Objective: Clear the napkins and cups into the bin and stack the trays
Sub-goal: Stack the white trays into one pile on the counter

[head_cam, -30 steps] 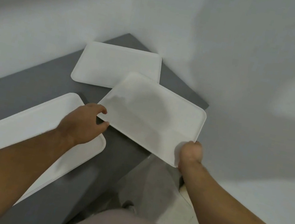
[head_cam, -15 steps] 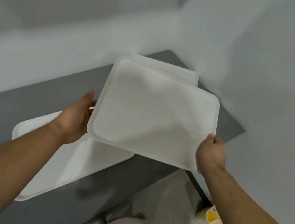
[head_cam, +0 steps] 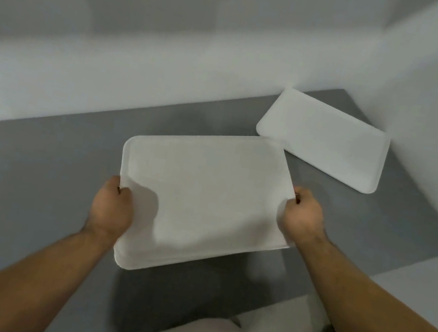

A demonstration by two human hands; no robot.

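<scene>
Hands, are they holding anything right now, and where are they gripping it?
Yes. Both hold a white tray by its short edges: the left hand on the left edge, the right hand on the right edge.

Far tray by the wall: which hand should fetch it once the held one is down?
Right, probably. The far tray lies ahead-right on the table, nearer the right hand. The left hand grips the opposite edge of the held tray, farther away.
</scene>
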